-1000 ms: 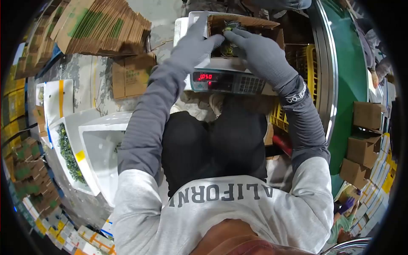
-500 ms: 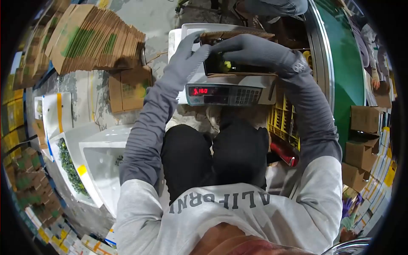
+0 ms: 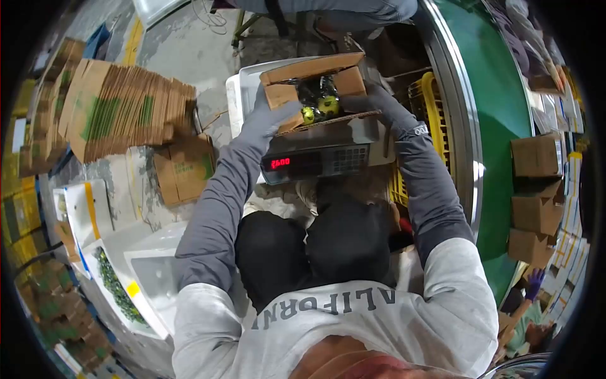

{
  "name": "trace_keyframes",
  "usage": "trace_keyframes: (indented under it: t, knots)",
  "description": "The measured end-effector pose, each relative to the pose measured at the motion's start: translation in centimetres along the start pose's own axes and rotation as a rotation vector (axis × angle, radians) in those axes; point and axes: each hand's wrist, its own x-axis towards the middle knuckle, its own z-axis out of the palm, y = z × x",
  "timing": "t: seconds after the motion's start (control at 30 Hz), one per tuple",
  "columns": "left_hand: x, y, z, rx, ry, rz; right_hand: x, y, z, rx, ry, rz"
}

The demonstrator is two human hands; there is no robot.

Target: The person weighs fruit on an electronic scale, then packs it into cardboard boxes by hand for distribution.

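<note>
An open cardboard box (image 3: 315, 67), with dark plastic and yellow-green items (image 3: 327, 106) inside, is held tilted above a scale (image 3: 315, 163) with a red display. My left hand (image 3: 273, 117), in a grey glove, grips the box's left end, thumb over the flap. At the right end my gloved right hand (image 3: 374, 101) holds the box, its fingers partly hidden by the cardboard.
Flattened cartons (image 3: 120, 110) are stacked at the left, near a brown carton (image 3: 183, 169). White foam boxes (image 3: 154, 271) stand lower left. Right are a yellow crate (image 3: 435, 120), a green surface (image 3: 505, 189) and a co-worker (image 3: 527, 322); another person's legs (image 3: 353, 7) show above.
Both hands have moved to the box's ends, and the box is now lifted and tilted. The red reading has changed. The whole view has shifted.
</note>
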Motion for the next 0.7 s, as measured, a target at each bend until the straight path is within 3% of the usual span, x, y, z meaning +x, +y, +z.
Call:
trace_keyframes:
  t: [0.07,0.13,0.2,0.27,0.3,0.37,0.47,0.53,0.57,0.6,0.63,0.7]
  knots:
    - [-1.1,0.1,-0.1,-0.184,-0.085,0.02,0.1,1.5,-0.8,0.229,0.014,-0.026]
    - [-0.7,-3.3,-2.0,0.032,-0.123,0.179,-0.8,1.5,-0.3,0.401,0.065,-0.119]
    - [2.0,-4.9,-3.1,-0.103,-0.099,0.057,-1.4,1.9,0.2,0.652,0.136,0.077]
    - [2.9,-3.5,-1.6,-0.492,-0.057,-0.256,-1.8,3.9,1.6,0.902,0.332,-0.118]
    - [2.0,-1.8,-0.3,-0.491,-0.037,-0.276,-2.8,5.0,1.5,0.973,0.337,-0.086]
    - [1.5,-0.3,1.5,-0.476,-0.109,-0.218,-3.2,6.7,1.5,1.056,0.549,0.034]
    - [2.0,1.9,6.7,-0.249,-0.378,-0.048,-6.9,12.6,2.9,1.566,0.066,-0.465]
    - [3.2,3.5,12.5,-0.456,-0.75,-0.043,-9.6,14.0,4.5,1.733,-0.115,-0.601]
    - [1.9,6.0,17.3,-0.731,-1.031,-0.086,-10.7,14.4,5.1,1.804,-0.225,-0.665]
    - [-2.3,8.9,23.1,-0.396,-0.395,-0.057,-12.0,14.5,5.4,1.715,-0.099,-0.545]
    - [-1.8,8.3,27.1,-0.393,-0.35,-0.031,-13.4,14.2,5.5,1.616,0.021,-0.431]
    - [-2.1,8.5,33.8,-0.397,-0.34,-0.195,-15.7,13.4,5.9,1.414,0.252,-0.305]
